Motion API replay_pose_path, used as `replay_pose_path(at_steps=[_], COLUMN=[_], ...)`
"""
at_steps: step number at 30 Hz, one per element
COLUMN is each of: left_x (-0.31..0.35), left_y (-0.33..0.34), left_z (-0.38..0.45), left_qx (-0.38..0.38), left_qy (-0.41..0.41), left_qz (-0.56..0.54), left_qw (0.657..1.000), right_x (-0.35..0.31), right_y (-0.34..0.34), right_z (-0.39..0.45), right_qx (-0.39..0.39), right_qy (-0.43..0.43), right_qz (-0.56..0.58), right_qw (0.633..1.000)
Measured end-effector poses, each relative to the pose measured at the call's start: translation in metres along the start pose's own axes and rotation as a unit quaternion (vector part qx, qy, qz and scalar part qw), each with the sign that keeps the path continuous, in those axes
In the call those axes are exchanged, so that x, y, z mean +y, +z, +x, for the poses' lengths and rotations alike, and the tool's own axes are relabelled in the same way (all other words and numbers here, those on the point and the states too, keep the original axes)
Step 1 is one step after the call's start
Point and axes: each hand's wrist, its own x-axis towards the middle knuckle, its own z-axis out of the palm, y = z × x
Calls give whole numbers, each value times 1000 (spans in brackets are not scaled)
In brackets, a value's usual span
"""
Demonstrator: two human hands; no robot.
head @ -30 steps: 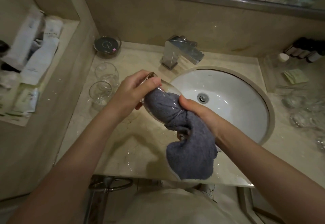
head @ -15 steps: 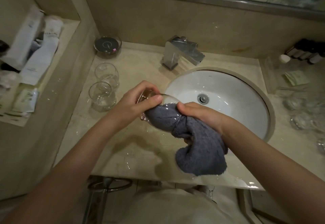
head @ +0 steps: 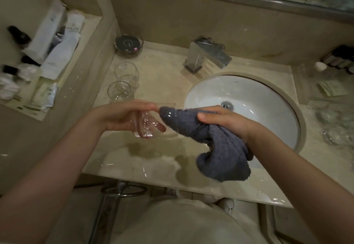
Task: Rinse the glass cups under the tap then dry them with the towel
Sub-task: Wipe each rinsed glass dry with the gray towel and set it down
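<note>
A glass cup (head: 148,123) is held on its side above the tabletop (head: 164,82) by the left hand (head: 126,117), fingers curled round it. Just beside it, the grey towel (head: 216,147) is gripped by the closed right hand (head: 228,119).

Bare forearms, no sleeves; pale beige garment (head: 183,222).

Held over the bench (head: 153,159) front edge: a glass cup (head: 148,123) lying on its side in the left hand (head: 122,116), towel (head: 214,144) in the right hand (head: 228,121), towel end pushed into the cup's mouth. Behind the left fingers (head: 145,106) — two more glass cups (head: 122,82) standing on the bench, a dish (head: 128,44) farther back. Behind and right of the right fingers (head: 208,116) — the sink (head: 258,98), tap (head: 207,54) at its back-left rim.
</note>
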Motion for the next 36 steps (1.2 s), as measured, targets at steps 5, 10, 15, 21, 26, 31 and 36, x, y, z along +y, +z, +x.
replay_pose_path(at_steps=[5, 10, 15, 21, 26, 31, 36], left_x=[-34, -61, -82, -95, -99, -99, -103], left_y=[-19, -16, -11, -24, -29, -31, -30], left_z=[-18, -21, -21, -16, -3, 5, 8], left_qx=[165, 308, 454, 546, 577, 593, 599], left_qy=[107, 185, 211, 174, 171, 173, 166], left_qz=[-118, -96, -39, 60, 112, 105, 101], left_qw=[973, 928, 865, 817, 790, 779, 777], right_x=[-3, 6, 13, 18, 21, 23, 25], right_y=[9, 28, 42, 53, 60, 59, 57], right_z=[4, 20, 31, 42, 48, 54, 55], right_qx=[86, 83, 81, 112, 106, 104, 112], right_qy=[-42, -29, -16, -4, -12, -17, -12], right_qz=[87, 97, 94, 72, 37, 26, 32], right_qw=[992, 991, 992, 991, 994, 994, 993])
